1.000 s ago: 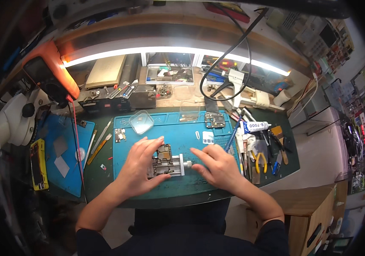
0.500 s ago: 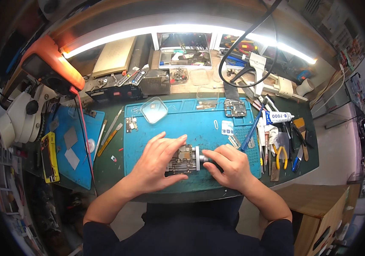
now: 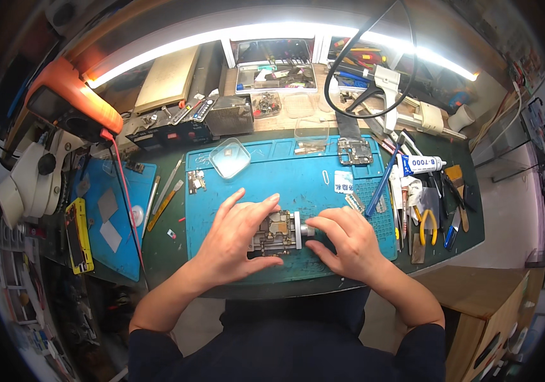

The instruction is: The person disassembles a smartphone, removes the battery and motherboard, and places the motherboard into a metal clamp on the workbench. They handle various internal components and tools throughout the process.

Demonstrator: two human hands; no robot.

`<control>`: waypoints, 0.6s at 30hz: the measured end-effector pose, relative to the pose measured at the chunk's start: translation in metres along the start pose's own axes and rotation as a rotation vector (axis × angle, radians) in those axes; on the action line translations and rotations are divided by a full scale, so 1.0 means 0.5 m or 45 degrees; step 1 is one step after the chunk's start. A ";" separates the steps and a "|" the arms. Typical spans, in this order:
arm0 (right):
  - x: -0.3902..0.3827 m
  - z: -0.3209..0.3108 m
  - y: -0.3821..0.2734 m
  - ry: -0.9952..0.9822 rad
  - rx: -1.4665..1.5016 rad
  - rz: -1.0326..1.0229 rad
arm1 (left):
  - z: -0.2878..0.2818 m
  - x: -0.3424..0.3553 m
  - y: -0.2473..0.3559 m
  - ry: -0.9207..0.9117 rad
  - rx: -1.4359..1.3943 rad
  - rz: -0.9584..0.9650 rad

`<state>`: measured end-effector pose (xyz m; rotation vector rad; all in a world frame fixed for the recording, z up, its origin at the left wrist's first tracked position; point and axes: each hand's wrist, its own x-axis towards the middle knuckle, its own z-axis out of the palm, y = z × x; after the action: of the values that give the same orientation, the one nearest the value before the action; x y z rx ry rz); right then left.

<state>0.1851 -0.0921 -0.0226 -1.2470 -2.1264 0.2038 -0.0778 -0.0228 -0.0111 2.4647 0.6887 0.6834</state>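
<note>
A small metal clamp (image 3: 297, 230) with sliding rails lies on the blue work mat (image 3: 221, 200) in front of me. Between its jaws sits a phone circuit board (image 3: 278, 224), with gold and dark parts facing up. My left hand (image 3: 226, 242) wraps round the clamp's left end, thumb on the near side and fingers on the far side, hiding that end. On the right, the thumb and fingers of my right hand (image 3: 352, 245) close on the clamp's round metal knob (image 3: 307, 230), which they partly cover.
Beyond the hands are a clear plastic dish (image 3: 230, 159), another circuit board (image 3: 355, 151) and a paper clip (image 3: 326, 177). Pliers (image 3: 428, 226), a glue tube (image 3: 420, 165) and several tools crowd the right. An orange multimeter (image 3: 72, 102) and a microscope (image 3: 37, 172) stand left.
The whole view has shifted slightly. Both hands stay on the clamp, and the fingers of my right hand have moved a little round the knob.
</note>
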 end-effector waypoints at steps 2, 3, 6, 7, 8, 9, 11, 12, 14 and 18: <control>-0.005 0.008 0.010 -0.012 -0.005 -0.003 | 0.001 0.001 0.001 -0.003 -0.003 -0.003; -0.007 0.013 0.012 -0.021 -0.005 -0.005 | 0.001 0.000 0.001 0.001 0.001 -0.001; -0.007 0.014 0.015 -0.082 -0.044 0.066 | 0.003 0.001 0.001 0.012 0.015 0.007; -0.005 0.013 0.012 -0.048 -0.038 0.069 | 0.003 0.000 0.000 0.016 0.018 0.011; 0.000 0.012 0.007 -0.013 -0.033 0.072 | 0.003 0.000 0.000 0.021 0.022 0.014; 0.004 0.011 0.004 0.021 -0.030 0.072 | 0.003 0.000 0.000 0.023 0.020 0.012; 0.000 0.007 0.003 0.039 0.042 0.069 | 0.001 0.000 0.002 0.027 0.017 0.007; -0.002 0.006 0.004 0.043 0.082 0.066 | 0.001 0.000 0.004 0.026 0.022 0.007; -0.001 0.001 0.005 -0.028 -0.041 0.068 | 0.001 0.001 0.009 0.024 0.031 0.004; -0.002 -0.006 0.004 0.011 -0.048 0.101 | 0.004 0.002 0.009 0.034 0.084 0.008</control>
<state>0.1887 -0.0921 -0.0218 -1.3531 -2.0840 0.1927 -0.0747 -0.0261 -0.0098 2.5228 0.7249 0.7076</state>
